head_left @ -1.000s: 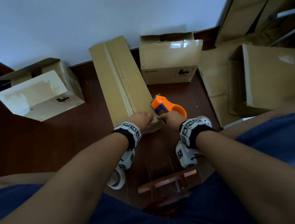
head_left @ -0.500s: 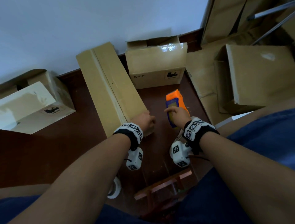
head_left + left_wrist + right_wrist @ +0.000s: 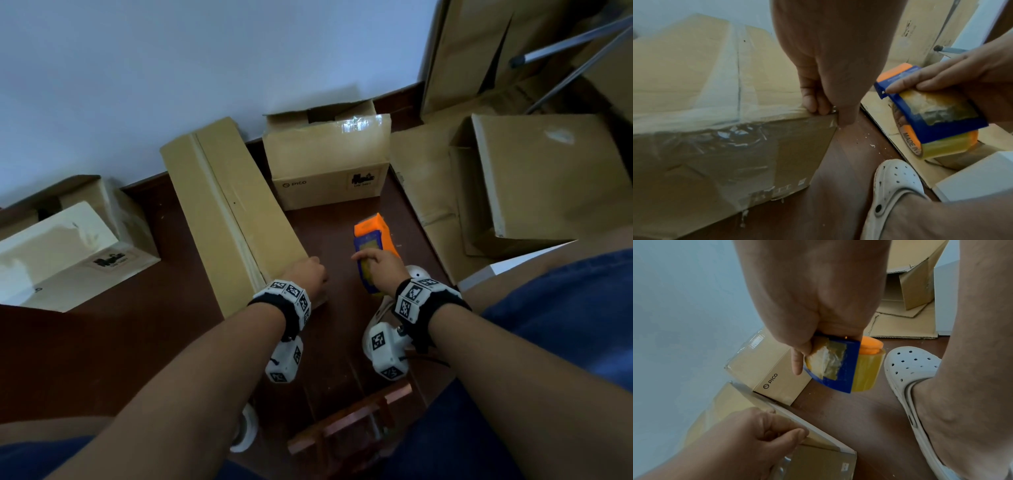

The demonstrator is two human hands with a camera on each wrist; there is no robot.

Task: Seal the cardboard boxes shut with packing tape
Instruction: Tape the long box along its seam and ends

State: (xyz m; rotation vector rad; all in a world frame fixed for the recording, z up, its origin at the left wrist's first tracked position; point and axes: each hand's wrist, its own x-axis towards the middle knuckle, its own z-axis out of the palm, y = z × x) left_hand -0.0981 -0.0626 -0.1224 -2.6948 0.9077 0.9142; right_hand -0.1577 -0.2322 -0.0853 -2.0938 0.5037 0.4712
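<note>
At the long box's near corner, left hand fingers pinch the taped edge; at 3 o'clock, right hand fingers grip the tape dispenser.

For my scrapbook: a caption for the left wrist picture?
Left hand pinches the long box's corner; right hand holds the tape dispenser.

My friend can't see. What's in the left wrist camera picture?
The left hand pinches the taped corner of a long cardboard box on the floor. Beside it, the right hand holds an orange-and-blue tape dispenser above a white shoe.
</note>
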